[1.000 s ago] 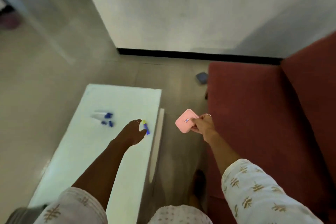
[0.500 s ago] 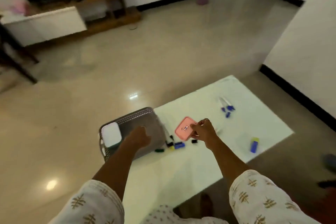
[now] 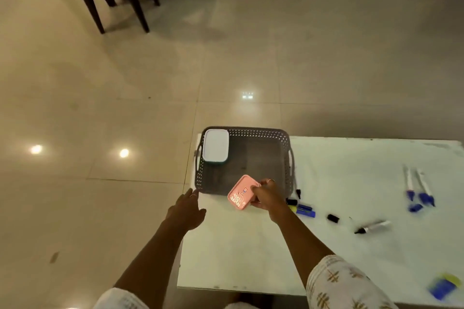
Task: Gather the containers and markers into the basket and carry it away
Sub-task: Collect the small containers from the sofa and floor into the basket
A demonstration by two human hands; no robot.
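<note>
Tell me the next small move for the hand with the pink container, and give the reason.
Probably lower the pink container forward into the basket and let go. The right hand grips it at the basket's near rim, not yet inside, and the floor beside the white container is free. The left hand reaches toward the near left corner, seemingly to steady the basket.

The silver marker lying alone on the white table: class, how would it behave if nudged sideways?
The silver marker looks round-barrelled, so it would probably roll. The white table looks smooth, so it might slide too. It seems stiff and light.
</note>
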